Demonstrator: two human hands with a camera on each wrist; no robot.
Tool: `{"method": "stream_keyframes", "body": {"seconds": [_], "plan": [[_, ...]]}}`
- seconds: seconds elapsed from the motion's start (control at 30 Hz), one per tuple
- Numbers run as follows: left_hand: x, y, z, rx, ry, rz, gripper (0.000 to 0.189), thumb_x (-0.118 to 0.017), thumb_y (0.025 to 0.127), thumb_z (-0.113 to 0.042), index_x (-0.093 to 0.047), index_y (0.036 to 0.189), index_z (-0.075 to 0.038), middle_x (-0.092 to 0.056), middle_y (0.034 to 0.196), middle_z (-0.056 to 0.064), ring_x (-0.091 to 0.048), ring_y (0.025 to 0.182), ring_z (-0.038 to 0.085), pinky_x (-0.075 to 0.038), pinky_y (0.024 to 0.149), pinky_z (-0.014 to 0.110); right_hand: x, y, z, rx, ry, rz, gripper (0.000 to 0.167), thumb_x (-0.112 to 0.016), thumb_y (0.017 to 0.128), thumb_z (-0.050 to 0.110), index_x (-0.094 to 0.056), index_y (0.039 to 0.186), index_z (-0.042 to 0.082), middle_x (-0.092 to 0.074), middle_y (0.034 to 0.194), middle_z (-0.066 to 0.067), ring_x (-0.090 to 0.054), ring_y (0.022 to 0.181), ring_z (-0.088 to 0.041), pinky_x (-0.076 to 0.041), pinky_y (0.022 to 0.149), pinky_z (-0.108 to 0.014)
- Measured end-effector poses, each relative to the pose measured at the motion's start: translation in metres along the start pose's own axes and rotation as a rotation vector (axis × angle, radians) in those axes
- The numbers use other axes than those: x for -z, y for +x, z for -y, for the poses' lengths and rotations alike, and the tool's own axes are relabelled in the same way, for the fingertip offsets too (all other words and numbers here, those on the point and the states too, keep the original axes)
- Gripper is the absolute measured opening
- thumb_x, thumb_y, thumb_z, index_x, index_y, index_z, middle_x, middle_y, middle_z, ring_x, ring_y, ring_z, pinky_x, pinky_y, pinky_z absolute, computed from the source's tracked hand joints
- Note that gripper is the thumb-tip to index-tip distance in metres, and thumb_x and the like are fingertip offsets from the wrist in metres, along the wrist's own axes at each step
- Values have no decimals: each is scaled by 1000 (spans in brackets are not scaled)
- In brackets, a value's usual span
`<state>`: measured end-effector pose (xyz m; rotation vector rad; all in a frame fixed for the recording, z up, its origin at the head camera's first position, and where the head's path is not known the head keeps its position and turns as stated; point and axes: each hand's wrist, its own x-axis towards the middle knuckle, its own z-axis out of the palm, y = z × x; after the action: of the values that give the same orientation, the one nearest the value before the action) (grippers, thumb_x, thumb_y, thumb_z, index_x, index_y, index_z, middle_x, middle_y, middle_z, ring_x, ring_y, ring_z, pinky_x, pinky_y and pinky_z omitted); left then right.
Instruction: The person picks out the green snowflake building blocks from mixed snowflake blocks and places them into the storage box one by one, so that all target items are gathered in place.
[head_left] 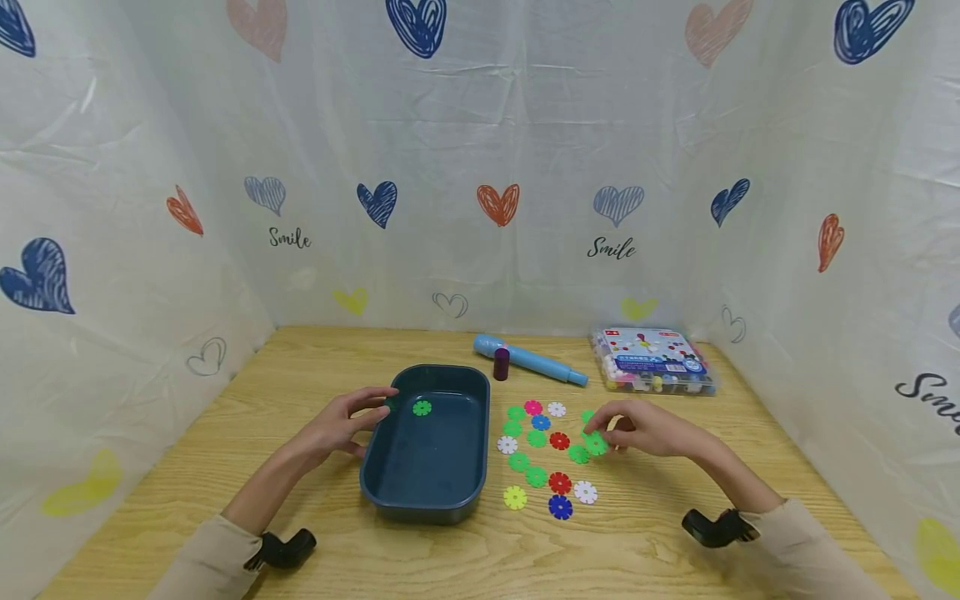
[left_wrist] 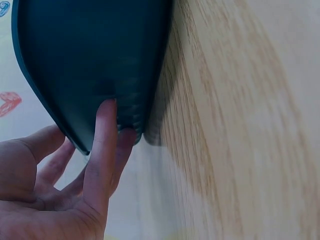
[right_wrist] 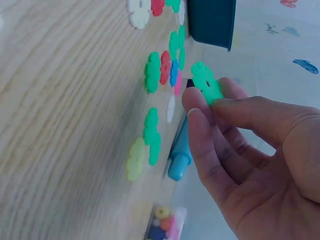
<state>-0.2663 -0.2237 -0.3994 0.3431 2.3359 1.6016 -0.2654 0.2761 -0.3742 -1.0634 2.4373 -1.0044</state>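
My left hand (head_left: pixel 341 427) holds the left rim of a dark blue-green plastic tub (head_left: pixel 438 467); in the left wrist view, fingertips (left_wrist: pixel 106 112) rest against its outer wall. One green flower-shaped disc (head_left: pixel 422 408) lies inside the tub. To the right, my right hand (head_left: pixel 648 427) pinches another green notched disc (right_wrist: pixel 204 80) between thumb and fingers, just above the table. Loose discs are spread between tub and right hand, among them a red disc (head_left: pixel 559 441), a white disc (head_left: pixel 586 492), a yellow disc (head_left: pixel 514 497) and a dark blue disc (head_left: pixel 560 507).
Behind the discs lies a light blue tube (head_left: pixel 532 360), with a small dark purple cylinder (head_left: pixel 501 364) in front of it. A clear plastic case (head_left: pixel 654 360) of colourful pieces sits at the back right. Heart-printed curtains (head_left: pixel 525 267) enclose the wooden table (head_left: pixel 322 517).
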Motion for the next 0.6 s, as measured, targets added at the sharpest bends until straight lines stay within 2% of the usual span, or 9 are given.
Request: {"method": "stream_keyframes", "body": {"seconds": [0.17, 0.6], "plan": [[1, -1, 0, -3, 2, 2, 54, -59, 99, -36, -44, 147, -15, -36, 155, 20, -57, 124, 37, -57, 58, 36, 2, 12, 4, -2, 12, 4, 22, -53, 100, 4, -64, 118, -3, -69, 109, -19, -71, 78, -25, -59, 69, -37], [0, 0, 1, -4, 1, 5, 55, -58, 99, -36, -44, 147, -15, -35, 155, 21, -56, 125, 37, -57, 58, 36, 2, 50, 9, -17, 34, 23, 24, -50, 100, 2, -63, 119, -6, -67, 106, -20, -70, 83, -40, -59, 73, -45]]}}
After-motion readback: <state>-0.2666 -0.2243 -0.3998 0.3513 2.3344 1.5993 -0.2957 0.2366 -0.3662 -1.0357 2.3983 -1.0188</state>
